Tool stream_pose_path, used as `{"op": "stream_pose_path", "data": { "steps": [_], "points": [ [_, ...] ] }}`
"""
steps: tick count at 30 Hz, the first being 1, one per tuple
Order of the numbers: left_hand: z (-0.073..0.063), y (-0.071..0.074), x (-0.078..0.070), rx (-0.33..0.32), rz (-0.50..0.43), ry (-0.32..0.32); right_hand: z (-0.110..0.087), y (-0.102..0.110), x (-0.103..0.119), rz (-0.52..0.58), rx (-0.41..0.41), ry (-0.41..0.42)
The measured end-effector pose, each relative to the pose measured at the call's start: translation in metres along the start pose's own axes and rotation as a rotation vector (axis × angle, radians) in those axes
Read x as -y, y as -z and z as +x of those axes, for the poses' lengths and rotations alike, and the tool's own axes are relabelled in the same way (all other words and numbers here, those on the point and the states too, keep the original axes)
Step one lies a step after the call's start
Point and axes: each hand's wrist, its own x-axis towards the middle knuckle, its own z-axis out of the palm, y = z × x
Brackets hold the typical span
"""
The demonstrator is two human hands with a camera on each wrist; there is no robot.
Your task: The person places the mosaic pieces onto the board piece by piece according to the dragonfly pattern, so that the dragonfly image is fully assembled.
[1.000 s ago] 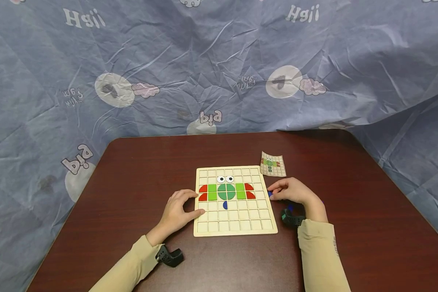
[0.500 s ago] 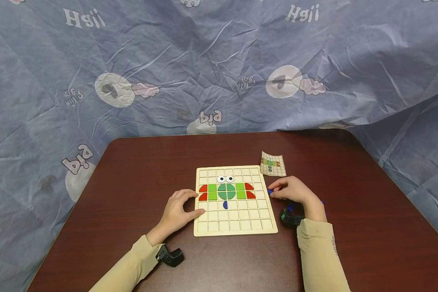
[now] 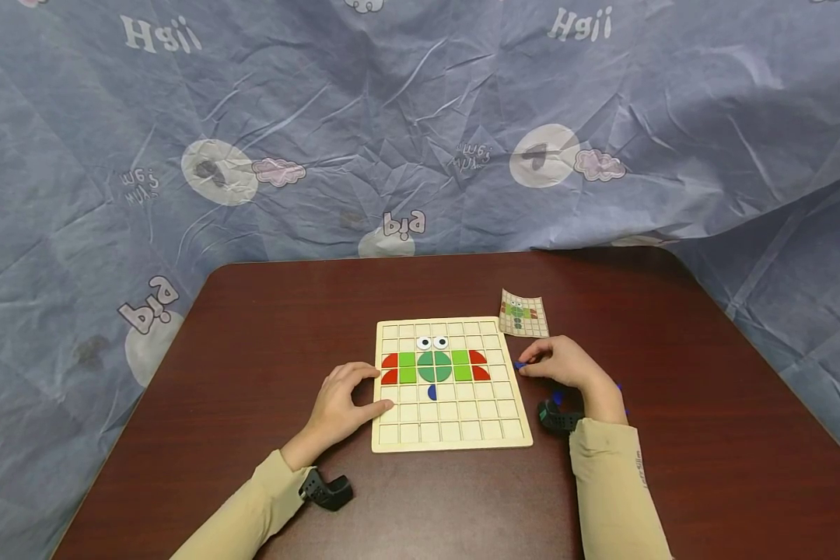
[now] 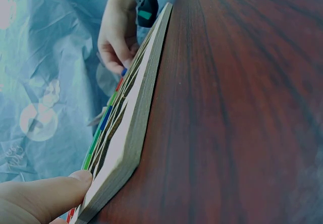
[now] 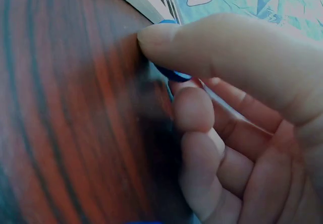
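Note:
My right hand (image 3: pixel 565 365) pinches a small blue piece (image 5: pixel 175 75) between thumb and fingertips, just off the right edge of a pale wooden grid board (image 3: pixel 455 432). The piece's full outline is covered by the thumb. My left hand (image 3: pixel 337 400) rests at the board's left edge; its thumb (image 4: pixel 75 179) touches the top of the rim, with the fingers spread apart from it. On the board lie red quarter-round pieces (image 3: pixel 389 377), light green rectangles (image 3: pixel 407 368), a dark green circle of quarter pieces (image 3: pixel 434 366), two eye discs (image 3: pixel 432 343) and one blue piece (image 3: pixel 432 393) below the circle.
A curled paper card (image 3: pixel 525 315) printed with a similar figure lies by the board's far right corner. Several loose blue pieces (image 3: pixel 557 397) lie around the right wrist, partly hidden by it. A patterned grey-blue cloth (image 3: pixel 420 155) hangs behind the dark red table (image 3: pixel 287 311).
My right hand has shifted slightly away from me along the board's right edge, and the blue piece in its fingertips has turned, showing less of its face. The left hand stays still.

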Motion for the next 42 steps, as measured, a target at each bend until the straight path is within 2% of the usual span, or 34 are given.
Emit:
{"op": "stream_pose_path", "data": {
  "steps": [6, 13, 22, 28, 32, 37, 42],
  "points": [
    [0.000, 0.000, 0.000, -0.003, -0.002, -0.001, 0.000, 0.001, 0.000, 0.040, 0.006, 0.012],
    [0.000, 0.001, -0.002, -0.004, -0.002, 0.000, -0.002, 0.004, 0.005, 0.066, -0.048, 0.003],
    [0.001, 0.002, -0.003, 0.008, -0.009, 0.003, -0.003, 0.006, 0.026, 0.092, -0.070, 0.108],
    [0.000, 0.001, -0.001, 0.003, 0.001, 0.002, -0.001, 0.004, 0.038, 0.123, -0.052, 0.174],
    [0.000, 0.001, -0.001, 0.003, -0.001, 0.000, -0.005, 0.002, 0.056, 0.127, -0.051, 0.211],
    [0.000, 0.002, -0.002, 0.005, -0.004, 0.002, -0.010, 0.001, 0.076, 0.199, -0.026, 0.218],
    [0.000, 0.002, -0.002, 0.010, -0.011, 0.006, 0.001, -0.009, 0.068, 0.275, 0.021, 0.191]
  ]
}}
